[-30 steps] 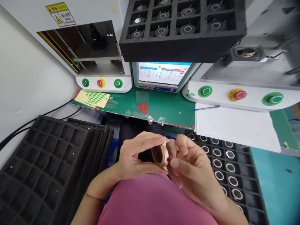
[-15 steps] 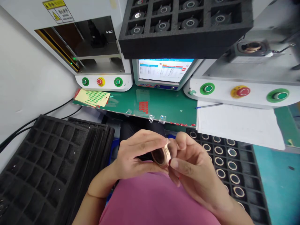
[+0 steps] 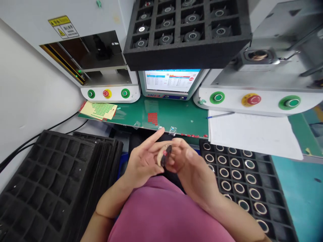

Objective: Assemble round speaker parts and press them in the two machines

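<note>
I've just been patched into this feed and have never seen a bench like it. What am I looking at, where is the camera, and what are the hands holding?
The camera sits on the person's head and looks down at their own two bare hands, above a pink top. The left hand and right hand together hold a small round ring-shaped part with a red spot on it, turned edge-on.

To the right lies a black foam tray with similar rings in its pockets. To the left is a stack of black foam trays whose visible pockets hold nothing.

Beyond is a green mat with red dots and a sticker sheet, white paper, a monitor, and two white machines with green and red buttons, one each side.
</note>
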Demonstrator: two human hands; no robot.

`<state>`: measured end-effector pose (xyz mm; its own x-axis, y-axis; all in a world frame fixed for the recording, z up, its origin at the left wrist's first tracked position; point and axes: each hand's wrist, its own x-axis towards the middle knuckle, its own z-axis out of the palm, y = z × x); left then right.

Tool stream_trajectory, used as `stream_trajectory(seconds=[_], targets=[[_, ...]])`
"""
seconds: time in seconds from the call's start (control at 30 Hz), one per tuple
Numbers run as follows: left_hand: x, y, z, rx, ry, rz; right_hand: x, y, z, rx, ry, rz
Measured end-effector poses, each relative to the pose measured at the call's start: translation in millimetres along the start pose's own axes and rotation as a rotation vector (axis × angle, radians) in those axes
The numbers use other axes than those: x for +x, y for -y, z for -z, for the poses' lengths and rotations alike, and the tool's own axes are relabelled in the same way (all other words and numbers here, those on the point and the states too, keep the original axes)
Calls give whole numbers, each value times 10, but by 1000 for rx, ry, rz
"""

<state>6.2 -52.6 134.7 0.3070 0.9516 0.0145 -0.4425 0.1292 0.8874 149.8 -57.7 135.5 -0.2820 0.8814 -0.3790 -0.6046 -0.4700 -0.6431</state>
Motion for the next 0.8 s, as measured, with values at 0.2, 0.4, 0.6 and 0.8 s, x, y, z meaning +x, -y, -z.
stream_trajectory(seconds=[0.2,0.4,0.6,0.8], targets=[[-10,28,-49,-243,35,251,67,-29,136,-82,-137,260],[-34,130,-165,-66,-66,134,33,-136,79,-130,-115,473],[-40,167,-208,282,-75,31,-21,-110,-10,-56,61,210],[-25,99,-246,594,-22,-73,-13,-62,-43,-20,14,134]])
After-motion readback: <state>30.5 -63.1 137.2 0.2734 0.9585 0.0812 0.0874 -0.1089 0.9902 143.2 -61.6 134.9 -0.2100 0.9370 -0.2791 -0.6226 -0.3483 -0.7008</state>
